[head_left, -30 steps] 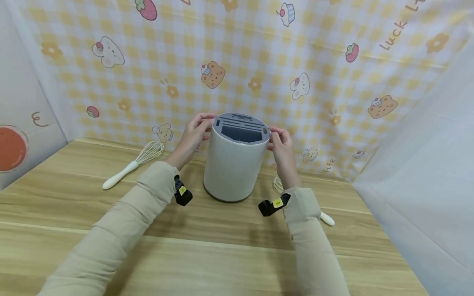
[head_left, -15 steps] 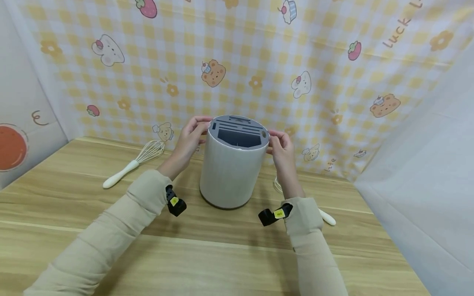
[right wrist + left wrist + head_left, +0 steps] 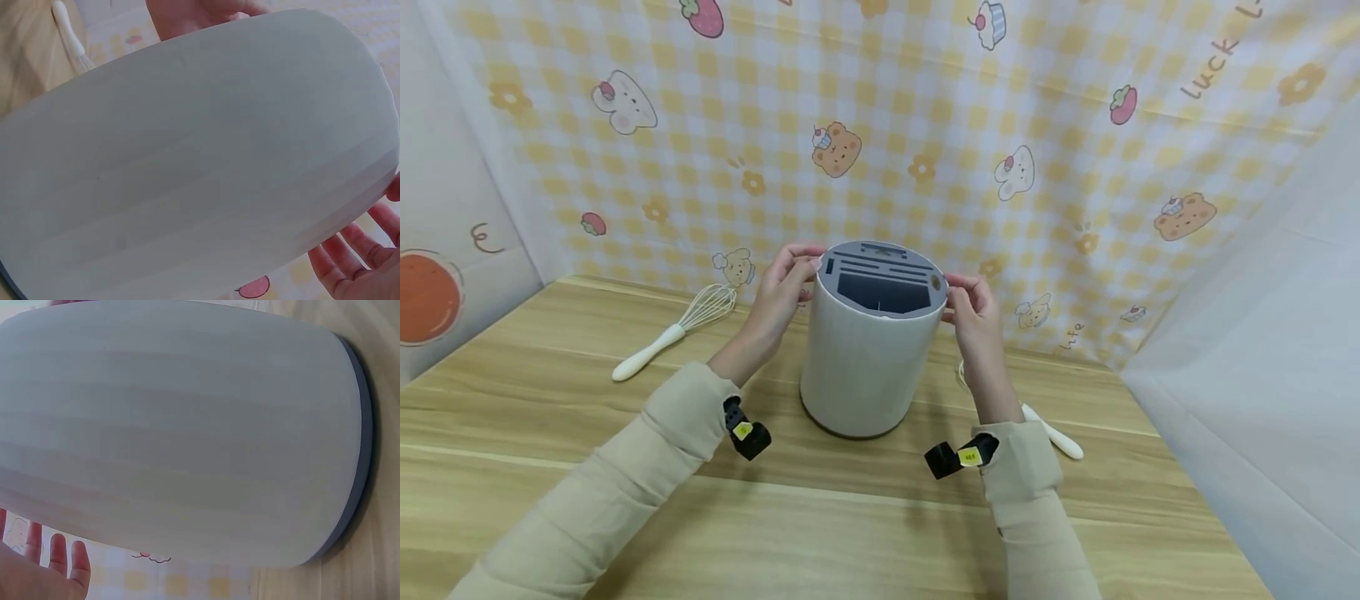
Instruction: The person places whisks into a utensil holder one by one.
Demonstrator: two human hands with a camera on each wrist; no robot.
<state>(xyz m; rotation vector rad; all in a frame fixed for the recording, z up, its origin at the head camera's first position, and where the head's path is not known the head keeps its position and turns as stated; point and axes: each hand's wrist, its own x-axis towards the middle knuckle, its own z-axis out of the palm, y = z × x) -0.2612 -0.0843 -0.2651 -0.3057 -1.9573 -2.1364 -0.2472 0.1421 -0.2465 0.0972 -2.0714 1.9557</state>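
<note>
A white oval knife block (image 3: 868, 367) with a grey slotted top and a dark base stands upright on the wooden table. On its left upper edge my left hand (image 3: 778, 300) grips the rim, thumb on the front and fingers behind. My right hand (image 3: 973, 321) holds the opposite edge at the same height. The knife block's pale wall (image 3: 181, 431) fills most of the left wrist view, with left fingers (image 3: 58, 550) at its lower edge. In the right wrist view, right fingers (image 3: 359, 250) lie along the wall.
A whisk with a white handle (image 3: 647, 354) lies to the left on the table (image 3: 775, 533). Another white-handled whisk (image 3: 1060, 437) lies on the right, partly behind the right forearm. A yellow checked cloth (image 3: 880, 108) hangs close behind the knife block.
Both hands have drawn the knife block a little nearer and slightly left across the table. Their hold at the rim stays the same. The whisks have not moved on the table.
</note>
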